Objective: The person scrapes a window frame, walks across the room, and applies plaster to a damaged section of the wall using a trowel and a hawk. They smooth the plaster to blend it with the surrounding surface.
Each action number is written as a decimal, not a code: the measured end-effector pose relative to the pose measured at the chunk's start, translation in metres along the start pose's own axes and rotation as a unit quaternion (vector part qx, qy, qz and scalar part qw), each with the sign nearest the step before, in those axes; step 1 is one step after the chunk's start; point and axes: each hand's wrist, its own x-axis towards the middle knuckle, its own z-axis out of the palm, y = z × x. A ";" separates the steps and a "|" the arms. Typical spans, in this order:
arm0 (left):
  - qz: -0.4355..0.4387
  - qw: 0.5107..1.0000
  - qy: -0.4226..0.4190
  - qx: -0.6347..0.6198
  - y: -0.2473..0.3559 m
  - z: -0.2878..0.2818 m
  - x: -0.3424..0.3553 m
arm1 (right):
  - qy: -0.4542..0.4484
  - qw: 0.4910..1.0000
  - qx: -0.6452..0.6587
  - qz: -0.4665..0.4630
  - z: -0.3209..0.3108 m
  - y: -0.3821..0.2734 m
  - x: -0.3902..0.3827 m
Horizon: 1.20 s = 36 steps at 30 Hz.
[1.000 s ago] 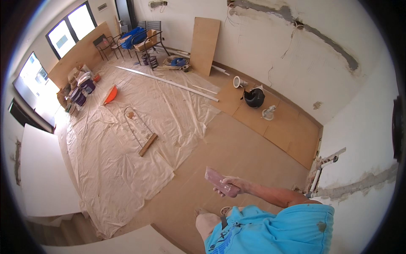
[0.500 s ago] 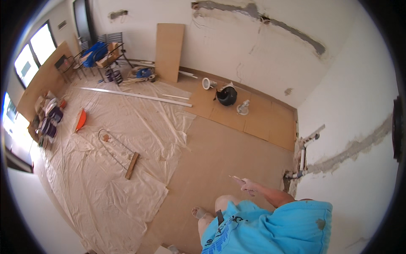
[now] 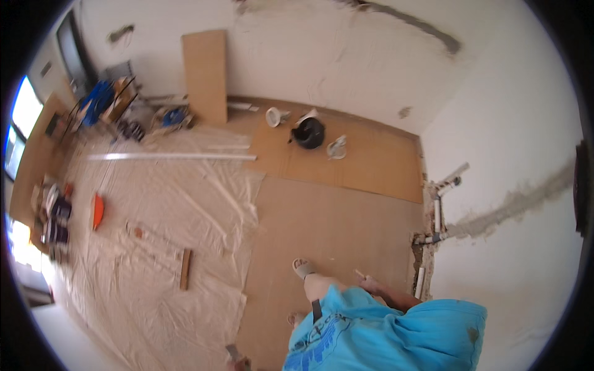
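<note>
My right hand (image 3: 374,287), low at the centre-right beside my blue clothing, is closed on a thin pale pink object (image 3: 361,274), seen edge-on and blurred. My left hand (image 3: 240,363) shows partly at the bottom edge, wrapped round a grey flat tool (image 3: 232,351) that is too small to identify. Below me a sandalled foot (image 3: 302,267) stands on the smooth tan floor covering (image 3: 328,222).
Wrinkled plastic sheeting (image 3: 167,303) covers the left floor, with a long white bar (image 3: 173,157), orange container (image 3: 97,212), wooden piece (image 3: 185,269) and buckets (image 3: 57,213). A black helmet (image 3: 307,133) lies on cardboard (image 3: 377,173). Chairs (image 3: 120,93) stand at back left. Exposed pipes (image 3: 438,216) line the right wall.
The view has swung, shifting the room left and bringing the pipes nearer. My right hand is lower, its object turned edge-on. My left hand and grey tool have come into view; my feet have stepped.
</note>
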 end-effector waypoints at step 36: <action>0.137 0.943 -0.224 -0.205 0.609 0.073 0.232 | 0.124 0.712 -0.291 -0.627 0.049 -0.575 -0.005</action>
